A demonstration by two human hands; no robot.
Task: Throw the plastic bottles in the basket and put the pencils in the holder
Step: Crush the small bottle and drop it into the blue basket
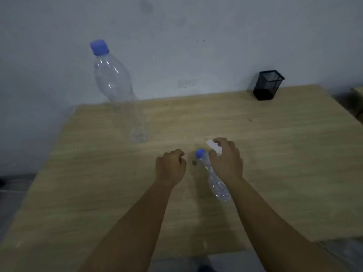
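Note:
A tall clear plastic bottle point(117, 89) with a blue cap stands on the wooden table point(284, 154), left of centre near the wall. A small crumpled clear bottle point(215, 181) with a blue cap lies between my hands, its body along my right wrist. My right hand point(227, 161) is curled beside its neck, thumb and forefinger pinched on a small white piece point(213, 146). My left hand point(170, 166) is a closed fist to the left of the small bottle, apart from it. The black mesh holder point(268, 85) stands at the far right corner. No pencils or basket show.
A pale wall runs behind the table. The table's left edge drops to a dark floor point(11, 193). A dim object point(353, 101) sits beyond the table's right edge.

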